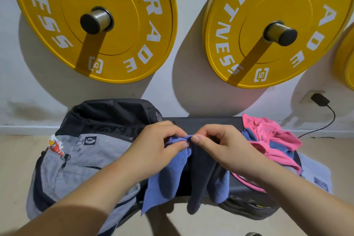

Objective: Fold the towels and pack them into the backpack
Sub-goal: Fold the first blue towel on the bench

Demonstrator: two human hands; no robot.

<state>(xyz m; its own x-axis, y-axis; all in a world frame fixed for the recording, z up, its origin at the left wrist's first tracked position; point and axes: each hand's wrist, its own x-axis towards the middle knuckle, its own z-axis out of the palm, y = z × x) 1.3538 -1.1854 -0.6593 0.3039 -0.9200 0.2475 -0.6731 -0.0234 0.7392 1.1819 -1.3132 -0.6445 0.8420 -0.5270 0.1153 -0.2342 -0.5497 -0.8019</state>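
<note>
A blue towel point(168, 176) hangs in folds over the black bench point(206, 121). My left hand point(161, 143) and my right hand point(220, 142) pinch its top edge side by side, fingertips almost touching. A grey and black backpack point(76, 159) lies on the left, its dark top end toward the wall. A heap of pink and blue towels point(272, 140) sits on the bench's right end.
Two yellow weight plates point(92, 23) point(275, 25) hang on pegs on the white wall behind. A black charger point(319, 99) is plugged into a wall socket at right, its cable running down to the floor. Beige floor surrounds the bench.
</note>
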